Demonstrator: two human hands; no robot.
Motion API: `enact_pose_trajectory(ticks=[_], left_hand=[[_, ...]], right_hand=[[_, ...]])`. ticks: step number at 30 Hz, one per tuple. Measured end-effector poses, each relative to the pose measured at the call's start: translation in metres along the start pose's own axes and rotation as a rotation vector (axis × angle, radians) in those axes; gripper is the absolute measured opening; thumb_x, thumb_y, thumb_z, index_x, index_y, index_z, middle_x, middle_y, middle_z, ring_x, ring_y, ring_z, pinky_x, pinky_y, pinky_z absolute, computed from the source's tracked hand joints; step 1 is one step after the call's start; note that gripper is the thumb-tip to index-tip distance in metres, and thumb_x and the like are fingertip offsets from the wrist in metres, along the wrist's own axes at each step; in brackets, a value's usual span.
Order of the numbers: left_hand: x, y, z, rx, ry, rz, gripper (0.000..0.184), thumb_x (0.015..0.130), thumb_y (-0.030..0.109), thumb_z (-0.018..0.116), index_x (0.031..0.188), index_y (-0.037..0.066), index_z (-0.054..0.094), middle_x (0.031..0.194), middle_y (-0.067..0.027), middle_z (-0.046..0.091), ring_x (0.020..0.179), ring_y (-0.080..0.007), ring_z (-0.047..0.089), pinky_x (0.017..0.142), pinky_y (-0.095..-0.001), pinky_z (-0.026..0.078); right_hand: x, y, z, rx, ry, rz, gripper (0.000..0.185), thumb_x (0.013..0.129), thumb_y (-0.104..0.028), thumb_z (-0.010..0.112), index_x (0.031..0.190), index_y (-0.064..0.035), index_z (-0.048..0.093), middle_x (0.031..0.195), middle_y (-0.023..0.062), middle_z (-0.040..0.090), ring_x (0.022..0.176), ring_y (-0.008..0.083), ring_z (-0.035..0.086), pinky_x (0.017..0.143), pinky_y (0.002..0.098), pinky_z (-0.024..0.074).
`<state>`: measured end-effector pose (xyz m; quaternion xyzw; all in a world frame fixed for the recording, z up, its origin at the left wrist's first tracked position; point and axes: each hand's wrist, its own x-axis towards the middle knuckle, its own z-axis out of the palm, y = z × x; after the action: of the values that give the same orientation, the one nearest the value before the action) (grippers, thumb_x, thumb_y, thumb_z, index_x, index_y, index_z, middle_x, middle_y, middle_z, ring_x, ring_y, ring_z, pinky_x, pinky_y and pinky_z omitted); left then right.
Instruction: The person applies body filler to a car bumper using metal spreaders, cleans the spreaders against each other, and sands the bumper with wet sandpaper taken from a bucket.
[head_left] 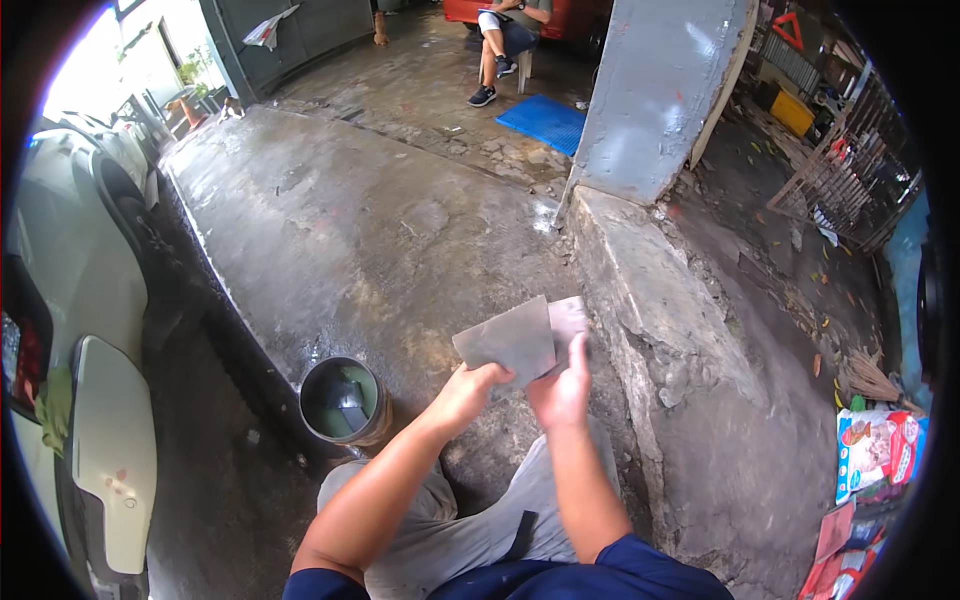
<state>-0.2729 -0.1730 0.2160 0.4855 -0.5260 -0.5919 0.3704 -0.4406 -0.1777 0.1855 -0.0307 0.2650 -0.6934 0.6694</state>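
Note:
My left hand (470, 392) grips a grey sheet of sandpaper (508, 342) by its lower left corner, thumb on top. A paler, pinkish sheet (567, 318) shows behind its right edge; I cannot tell whether the two are one folded piece. My right hand (563, 385) closes on the pale sheet, its thumb pointing up along the front and its other fingers mostly hidden behind. Both hands are held above my knees. Left of them stands a dark bucket (308, 418) of greenish liquid with a dark flat piece (350, 408) in it.
A pale car (75, 220) and a cream panel (115, 440) are at the left. A rough concrete ledge (650, 300) runs along the right, below a grey post (650, 110). Farther off, a person (505, 40) sits near a blue mat (543, 124). Bags (878, 450) lie at far right.

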Motion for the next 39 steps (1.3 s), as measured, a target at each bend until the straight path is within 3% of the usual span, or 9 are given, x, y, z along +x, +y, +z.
enact_pose_trajectory(ticks=[3,6,10,23,27,30,35,38,39], left_hand=[[0.002,0.016,-0.005,0.006,-0.060,-0.158,0.047,0.080,-0.006,0.056,0.126,0.000,0.063,0.127,-0.0184,0.067,0.122,-0.0306,0.060,0.107,-0.0383,0.044],[0.014,0.005,-0.005,0.005,-0.012,-0.058,0.061,0.089,0.010,0.059,0.147,-0.002,0.044,0.139,-0.0159,0.058,0.129,-0.0263,0.053,0.110,-0.0365,0.041],[0.021,-0.021,0.001,0.122,-0.024,0.326,0.082,0.084,-0.003,0.055,0.160,0.001,0.024,0.158,-0.0214,0.039,0.145,-0.0285,0.040,0.118,-0.0381,0.034],[0.011,-0.005,0.014,0.211,-0.035,0.377,0.079,0.086,-0.009,0.053,0.160,0.003,0.027,0.131,-0.0158,0.061,0.121,-0.0208,0.057,0.108,-0.0362,0.046],[0.007,0.008,0.002,0.187,-0.109,0.329,0.075,0.086,-0.010,0.052,0.157,0.002,0.032,0.132,-0.0171,0.061,0.122,-0.0204,0.057,0.110,-0.0353,0.044],[0.009,0.005,0.015,0.126,-0.034,0.352,0.078,0.082,-0.011,0.053,0.156,0.001,0.034,0.137,-0.0204,0.059,0.126,-0.0256,0.057,0.112,-0.0368,0.042],[0.011,0.008,-0.001,0.252,-0.135,0.249,0.084,0.077,-0.011,0.050,0.157,0.000,0.031,0.148,-0.0230,0.050,0.141,-0.0314,0.046,0.117,-0.0393,0.036],[0.014,0.001,0.013,0.283,0.013,0.458,0.079,0.081,-0.005,0.058,0.156,0.001,0.034,0.136,-0.0225,0.060,0.126,-0.0319,0.060,0.105,-0.0400,0.049],[0.011,0.005,0.010,0.161,-0.104,0.306,0.082,0.086,-0.001,0.066,0.159,0.000,0.028,0.159,-0.0218,0.038,0.149,-0.0297,0.038,0.120,-0.0420,0.034]], right_hand=[[0.024,-0.030,-0.015,-0.227,0.063,-0.317,0.039,0.105,-0.022,0.056,0.140,-0.0042,0.054,0.134,0.0115,0.063,0.124,0.0272,0.060,0.105,0.0432,0.0487],[0.004,-0.034,-0.010,-1.252,-0.098,-0.508,0.040,0.102,-0.011,0.057,0.141,-0.0025,0.054,0.135,0.0127,0.063,0.125,0.0289,0.060,0.107,0.0433,0.0480],[-0.055,-0.014,0.050,-1.585,-0.928,-0.920,0.044,0.090,0.006,0.060,0.134,0.0009,0.062,0.142,0.0164,0.059,0.131,0.0340,0.057,0.109,0.0411,0.0473],[-0.019,-0.010,0.032,-1.345,-0.343,-0.716,0.047,0.081,0.002,0.067,0.128,0.0002,0.064,0.134,0.0176,0.064,0.124,0.0353,0.063,0.107,0.0450,0.0504],[-0.047,-0.002,0.039,-1.464,-0.791,-0.986,0.047,0.082,0.000,0.069,0.128,0.0000,0.063,0.134,0.0185,0.063,0.125,0.0356,0.062,0.109,0.0454,0.0490],[-0.009,-0.002,0.026,-1.242,-0.234,-0.560,0.052,0.080,0.002,0.072,0.131,-0.0006,0.062,0.133,0.0186,0.063,0.126,0.0366,0.061,0.109,0.0437,0.0485],[-0.053,0.004,0.050,-1.483,-0.728,-1.018,0.032,0.102,-0.006,0.053,0.131,0.0035,0.061,0.128,0.0187,0.066,0.118,0.0319,0.066,0.102,0.0401,0.0511],[-0.018,0.002,0.035,-1.187,-0.200,-0.536,0.038,0.093,-0.002,0.064,0.130,0.0019,0.063,0.130,0.0193,0.065,0.121,0.0352,0.064,0.105,0.0426,0.0503],[-0.018,-0.004,0.037,-1.174,-0.241,-0.528,0.034,0.098,-0.005,0.059,0.130,0.0056,0.062,0.127,0.0223,0.066,0.121,0.0354,0.064,0.106,0.0445,0.0490]])
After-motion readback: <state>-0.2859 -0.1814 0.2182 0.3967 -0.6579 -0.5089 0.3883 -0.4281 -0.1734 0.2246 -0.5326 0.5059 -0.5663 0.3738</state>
